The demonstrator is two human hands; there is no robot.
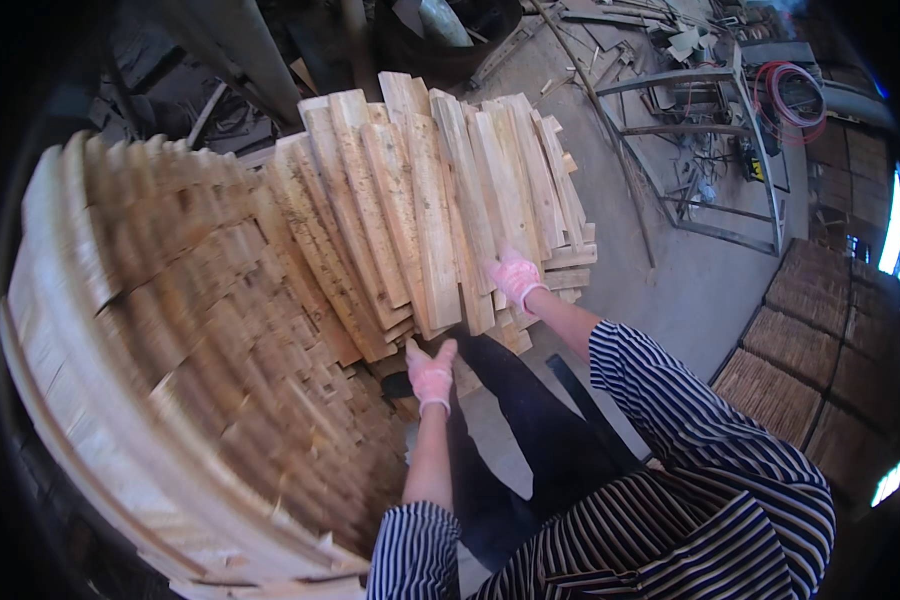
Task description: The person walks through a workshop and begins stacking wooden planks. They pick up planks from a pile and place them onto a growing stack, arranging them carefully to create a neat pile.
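Observation:
Wooden boards (435,215) lie side by side in a loose layer on a stack in front of me, their near ends uneven. My left hand (431,375), in a pink-and-white glove, is just at the near ends of the middle boards. Its thumb and fingers are apart, with nothing held between them. My right hand (516,277), gloved the same way, is over the boards on the right side of the layer. Its fingers are spread, and they seem to rest on a pale board (500,180); the exact contact is hard to see.
A tall, tightly packed stack of wood pieces (220,350) rises on my left. A metal frame (705,130) with coiled red hose (790,95) stands at the far right. Bundled wood stacks (790,340) line the right side. Scraps (695,40) litter the far floor.

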